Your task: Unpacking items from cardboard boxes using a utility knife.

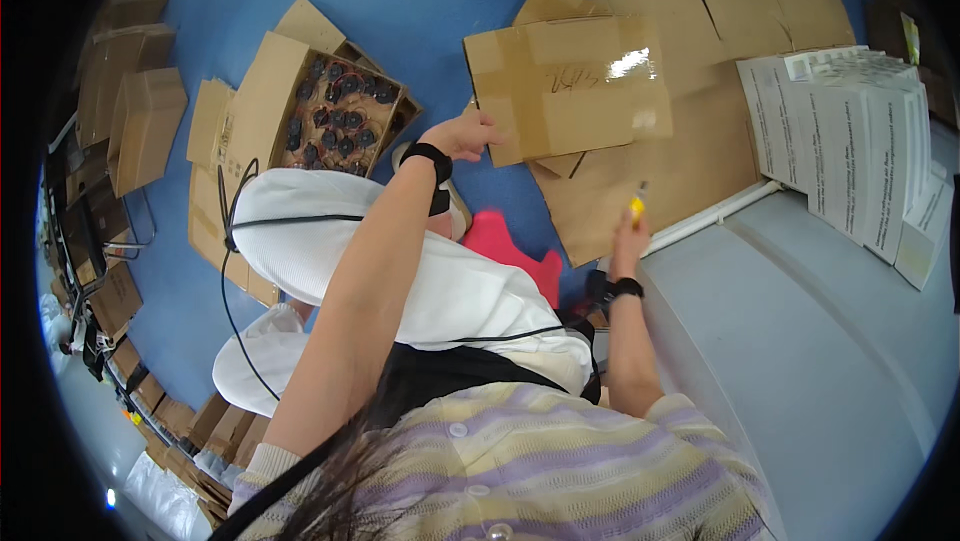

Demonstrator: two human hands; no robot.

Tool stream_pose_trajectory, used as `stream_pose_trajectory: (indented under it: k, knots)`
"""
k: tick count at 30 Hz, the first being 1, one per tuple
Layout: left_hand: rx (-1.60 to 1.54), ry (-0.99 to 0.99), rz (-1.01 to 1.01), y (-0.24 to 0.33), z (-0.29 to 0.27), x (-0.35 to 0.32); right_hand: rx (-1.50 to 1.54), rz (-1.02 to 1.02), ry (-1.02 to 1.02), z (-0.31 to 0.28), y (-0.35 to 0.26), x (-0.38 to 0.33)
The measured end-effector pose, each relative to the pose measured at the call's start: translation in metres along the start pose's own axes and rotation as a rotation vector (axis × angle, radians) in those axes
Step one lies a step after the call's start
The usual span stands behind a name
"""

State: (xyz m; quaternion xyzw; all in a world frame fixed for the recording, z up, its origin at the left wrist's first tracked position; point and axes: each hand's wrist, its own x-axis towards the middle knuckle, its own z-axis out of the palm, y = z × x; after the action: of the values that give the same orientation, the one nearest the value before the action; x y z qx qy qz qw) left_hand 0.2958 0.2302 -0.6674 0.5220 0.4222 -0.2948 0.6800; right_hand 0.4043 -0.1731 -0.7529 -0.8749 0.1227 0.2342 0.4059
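My left hand (464, 135) reaches forward to the near left edge of a flattened cardboard box (560, 91) closed with brown tape. Its fingers are bent over that edge, the thumb side partly hidden. In my right hand (628, 243) is a yellow utility knife (638, 209), its tip pointing forward. The knife is held above a larger sheet of brown cardboard (640, 176), which lies under the taped box; the blade looks apart from it.
To the left an open cardboard box (262, 106) holds several black round parts with wires. White printed cartons (860, 141) stand stacked at the right, by a grey surface (800, 321) with a white pipe (715, 216). A red thing (505, 246) lies by my leg.
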Motion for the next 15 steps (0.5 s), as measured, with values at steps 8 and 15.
stream_pose_trajectory:
  k: [8,15]
  knots:
    - [-0.048,-0.014,-0.113,-0.017,-0.011,0.006,0.445,-0.029,-0.172,0.027,-0.091,-0.014]
    - [-0.177,-0.020,-0.121,-0.016,-0.010,0.006,0.828,0.183,-0.244,0.043,-0.100,0.020]
